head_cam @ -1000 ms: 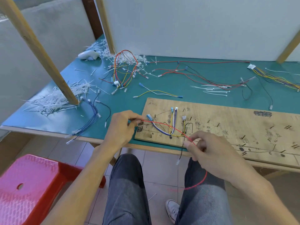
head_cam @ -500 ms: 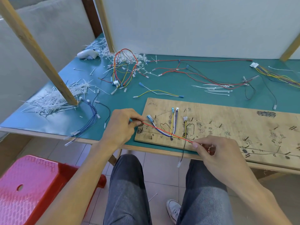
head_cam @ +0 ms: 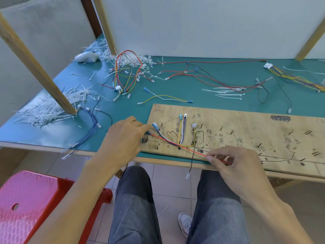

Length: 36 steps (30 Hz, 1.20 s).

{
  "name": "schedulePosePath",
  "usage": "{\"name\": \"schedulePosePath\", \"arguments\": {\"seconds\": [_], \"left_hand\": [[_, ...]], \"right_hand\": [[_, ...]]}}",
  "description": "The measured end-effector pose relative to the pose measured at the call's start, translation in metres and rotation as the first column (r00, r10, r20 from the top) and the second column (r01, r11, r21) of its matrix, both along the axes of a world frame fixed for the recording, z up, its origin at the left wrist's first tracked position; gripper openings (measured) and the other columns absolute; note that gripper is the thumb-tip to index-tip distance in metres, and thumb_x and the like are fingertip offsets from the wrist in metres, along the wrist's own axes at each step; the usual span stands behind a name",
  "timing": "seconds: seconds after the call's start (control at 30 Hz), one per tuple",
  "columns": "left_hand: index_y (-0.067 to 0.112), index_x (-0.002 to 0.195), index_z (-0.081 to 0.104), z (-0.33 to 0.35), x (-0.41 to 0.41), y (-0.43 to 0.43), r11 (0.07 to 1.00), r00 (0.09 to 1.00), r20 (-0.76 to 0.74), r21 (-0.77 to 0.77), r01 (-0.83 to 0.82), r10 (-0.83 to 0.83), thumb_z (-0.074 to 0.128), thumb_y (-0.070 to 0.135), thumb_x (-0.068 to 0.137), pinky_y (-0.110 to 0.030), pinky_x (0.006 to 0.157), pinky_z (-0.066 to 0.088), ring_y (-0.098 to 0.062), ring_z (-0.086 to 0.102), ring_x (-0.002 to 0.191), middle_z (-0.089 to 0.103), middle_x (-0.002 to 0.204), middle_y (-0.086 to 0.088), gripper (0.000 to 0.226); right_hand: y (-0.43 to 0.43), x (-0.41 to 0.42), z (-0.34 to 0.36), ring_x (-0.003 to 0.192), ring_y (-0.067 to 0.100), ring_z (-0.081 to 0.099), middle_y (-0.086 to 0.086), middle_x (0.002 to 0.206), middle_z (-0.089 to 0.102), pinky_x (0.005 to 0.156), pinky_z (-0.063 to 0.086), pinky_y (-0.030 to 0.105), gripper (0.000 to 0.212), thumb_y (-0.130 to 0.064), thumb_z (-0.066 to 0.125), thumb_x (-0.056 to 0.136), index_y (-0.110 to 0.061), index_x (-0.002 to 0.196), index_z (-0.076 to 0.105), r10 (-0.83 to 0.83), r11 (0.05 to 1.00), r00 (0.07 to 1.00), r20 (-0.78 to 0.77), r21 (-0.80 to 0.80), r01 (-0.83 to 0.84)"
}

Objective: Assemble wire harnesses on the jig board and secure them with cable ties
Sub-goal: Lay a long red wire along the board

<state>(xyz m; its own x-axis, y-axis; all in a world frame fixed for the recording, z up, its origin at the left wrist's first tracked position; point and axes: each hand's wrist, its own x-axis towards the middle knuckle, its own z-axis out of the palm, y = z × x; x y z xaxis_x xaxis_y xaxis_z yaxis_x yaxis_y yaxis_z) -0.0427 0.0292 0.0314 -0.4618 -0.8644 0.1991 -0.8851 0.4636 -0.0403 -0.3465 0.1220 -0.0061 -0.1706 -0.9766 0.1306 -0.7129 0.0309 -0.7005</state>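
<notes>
Both hands draw a red wire (head_cam: 177, 144) taut over the near left corner of the jig board (head_cam: 246, 124).

The left hand (head_cam: 123, 138) pinches the wire's blue-tipped end in its grip at the board's left edge. The right hand (head_cam: 233, 162) pinches the wire farther along at the board's near edge, and the wire runs on under its fingers. The wire slants across the coloured wires already looped round the board's pegs. The board lies on the green worktop (head_cam: 193, 85), where loose white cable ties (head_cam: 226, 93) lie behind it.
</notes>
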Motion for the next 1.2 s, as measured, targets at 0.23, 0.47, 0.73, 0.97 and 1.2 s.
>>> {"name": "schedulePosePath", "arguments": {"seconds": [0.23, 0.47, 0.73, 0.97, 1.2], "left_hand": [[0.017, 0.126, 0.069, -0.015, -0.046, 0.051, 0.987, 0.981, -0.110, -0.037, 0.156, -0.159, 0.071, 0.007, 0.078, -0.041, 0.090, 0.058, -0.024, 0.063, 0.114, 0.065, 0.129, 0.001, 0.049], [0.017, 0.137, 0.065, -0.026, -0.069, 0.063, 0.988, 0.988, -0.092, 0.075, 0.134, -0.127, 0.075, 0.009, 0.079, -0.037, 0.094, 0.056, -0.022, 0.061, 0.119, 0.066, 0.128, 0.000, 0.060], [0.011, 0.125, 0.072, -0.033, -0.081, 0.071, 0.998, 0.998, -0.017, 0.017, 0.068, -0.068, 0.085, 0.012, 0.067, -0.042, 0.088, 0.055, -0.026, 0.058, 0.118, 0.064, 0.126, -0.006, 0.059], [0.006, 0.134, 0.061, -0.030, -0.113, 0.075, 0.972, 0.972, -0.027, -0.001, 0.235, -0.235, 0.071, 0.008, 0.069, -0.038, 0.102, 0.041, -0.028, 0.051, 0.125, 0.054, 0.137, -0.008, 0.066], [0.009, 0.137, 0.062, -0.026, -0.143, 0.073, 0.958, 0.966, 0.017, 0.130, 0.255, -0.260, 0.078, 0.014, 0.070, -0.039, 0.100, 0.052, -0.026, 0.055, 0.126, 0.062, 0.136, -0.002, 0.069]], "right_hand": [[-0.001, -0.008, -0.005, 0.077, -0.003, 0.058, -0.021, 0.079, 0.071, 0.067, 0.046, 0.028, 0.015, -0.022, 0.089, 0.084, -0.036, 0.083, 0.083, -0.035, 0.999, 0.999, -0.011, -0.007, 0.035], [-0.001, -0.021, 0.000, 0.074, -0.004, 0.056, -0.021, 0.084, 0.072, 0.066, 0.037, 0.020, 0.016, -0.020, 0.087, 0.086, -0.035, 0.083, 0.083, -0.073, 0.997, 0.997, -0.025, 0.024, 0.073], [-0.003, -0.037, 0.009, 0.071, -0.001, 0.057, -0.022, 0.077, 0.071, 0.068, 0.044, 0.027, 0.010, -0.025, 0.087, 0.084, -0.034, 0.083, 0.082, -0.193, 0.981, 0.981, -0.034, 0.028, 0.194], [-0.010, -0.047, 0.021, 0.067, 0.004, 0.066, -0.023, 0.067, 0.071, 0.071, 0.052, 0.030, 0.013, -0.032, 0.092, 0.079, -0.035, 0.079, 0.079, -0.198, 0.973, 0.978, -0.062, 0.106, 0.204], [-0.012, -0.068, 0.028, 0.066, 0.004, 0.065, -0.028, 0.072, 0.072, 0.078, 0.057, 0.034, 0.015, -0.029, 0.090, 0.081, -0.039, 0.077, 0.079, -0.203, 0.966, 0.975, -0.092, 0.142, 0.215]]}}
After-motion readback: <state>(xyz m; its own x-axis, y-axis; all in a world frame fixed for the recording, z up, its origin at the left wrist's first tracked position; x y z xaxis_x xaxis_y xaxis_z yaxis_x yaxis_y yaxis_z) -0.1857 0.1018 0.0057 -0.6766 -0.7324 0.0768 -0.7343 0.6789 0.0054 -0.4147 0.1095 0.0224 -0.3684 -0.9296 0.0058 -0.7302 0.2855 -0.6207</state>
